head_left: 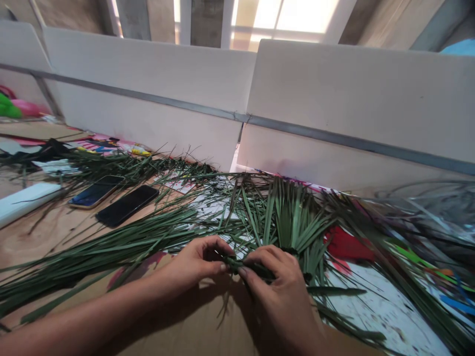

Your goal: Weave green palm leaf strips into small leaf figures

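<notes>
Between my two hands is a small bunch of folded green leaf strips (233, 264), low in the middle of the view. My left hand (202, 257) pinches its left end with thumb and fingertips. From the other side my right hand (280, 277) grips the same strips, thumb against the near side; its palm hides part of them. Thin loose ends hang below the fingers. Just beyond my right hand, a fan of long green leaves (289, 217) spreads on the table. A bundle of narrow leaf strips (148, 232) lies to the left of my left hand.
Two phones, one (97, 192) beside the other (127, 205), lie at left near a white box-like piece (27, 202). Red material (349, 244) and paint-spotted white paper (393, 301) are at right. Clear plastic (438, 217) lies behind them. White panels (148, 99) stand along the back.
</notes>
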Demonstrator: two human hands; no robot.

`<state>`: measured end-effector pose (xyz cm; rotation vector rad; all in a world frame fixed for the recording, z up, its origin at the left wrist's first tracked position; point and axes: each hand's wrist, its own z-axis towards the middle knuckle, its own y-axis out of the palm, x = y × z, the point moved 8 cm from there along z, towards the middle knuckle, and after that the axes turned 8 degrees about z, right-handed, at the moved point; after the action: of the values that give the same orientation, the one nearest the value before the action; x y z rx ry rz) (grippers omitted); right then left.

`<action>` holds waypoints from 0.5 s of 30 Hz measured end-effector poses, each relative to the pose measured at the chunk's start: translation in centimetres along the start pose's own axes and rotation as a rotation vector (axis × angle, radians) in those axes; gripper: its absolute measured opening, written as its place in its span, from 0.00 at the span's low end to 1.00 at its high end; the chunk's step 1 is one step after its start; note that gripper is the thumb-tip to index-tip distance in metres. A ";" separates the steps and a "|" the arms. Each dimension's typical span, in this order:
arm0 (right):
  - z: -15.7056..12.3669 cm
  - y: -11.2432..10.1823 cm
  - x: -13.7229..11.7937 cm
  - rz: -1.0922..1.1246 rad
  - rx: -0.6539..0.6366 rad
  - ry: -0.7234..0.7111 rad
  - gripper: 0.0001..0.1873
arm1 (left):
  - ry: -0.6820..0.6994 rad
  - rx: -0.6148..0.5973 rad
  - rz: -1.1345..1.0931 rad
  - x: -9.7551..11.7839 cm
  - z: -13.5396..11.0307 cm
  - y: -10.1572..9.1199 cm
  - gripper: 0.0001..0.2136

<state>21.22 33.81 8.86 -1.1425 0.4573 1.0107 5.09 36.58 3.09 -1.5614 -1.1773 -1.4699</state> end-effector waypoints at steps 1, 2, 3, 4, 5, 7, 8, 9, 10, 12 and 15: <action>0.0 0.0 0.0 0.003 0.004 -0.005 0.05 | -0.001 0.003 0.016 0.0 0.0 0.0 0.15; 0.0 0.0 0.0 0.010 0.004 -0.008 0.05 | -0.004 0.007 0.024 0.0 0.0 0.0 0.15; 0.0 0.1 0.0 0.020 0.003 -0.011 0.05 | -0.005 0.010 0.026 0.0 0.0 0.0 0.14; 0.0 0.1 0.0 0.031 0.002 -0.013 0.05 | -0.005 0.009 0.028 -0.1 0.0 -0.1 0.14; 0.0 0.2 0.1 0.042 0.001 -0.016 0.05 | -0.005 0.006 0.030 -0.2 0.1 0.0 0.14; 0.0 0.3 0.2 0.056 -0.003 -0.014 0.06 | -0.006 0.008 0.042 -0.3 0.1 -0.1 0.13; 0.0 0.3 0.3 0.059 -0.001 -0.012 0.06 | -0.011 0.009 0.046 -0.3 0.1 -0.1 0.13; -0.1 0.4 0.4 0.059 0.001 -0.010 0.06 | -0.018 0.018 0.043 -0.4 0.1 -0.2 0.13; -0.1 0.3 0.4 0.056 0.005 -0.009 0.07 | -0.028 0.026 0.035 -0.4 0.0 -0.2 0.13; -0.1 0.3 0.3 0.047 0.014 -0.018 0.07 | -0.042 0.045 0.019 -0.5 -0.1 -0.3 0.13; -0.1 0.2 0.0 0.029 0.020 -0.050 0.07 | -0.049 0.046 0.008 -0.7 0.0 -0.3 0.14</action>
<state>21.08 33.70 8.76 -1.0931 0.4443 1.0556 4.84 36.53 2.38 -1.5773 -1.2227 -1.3968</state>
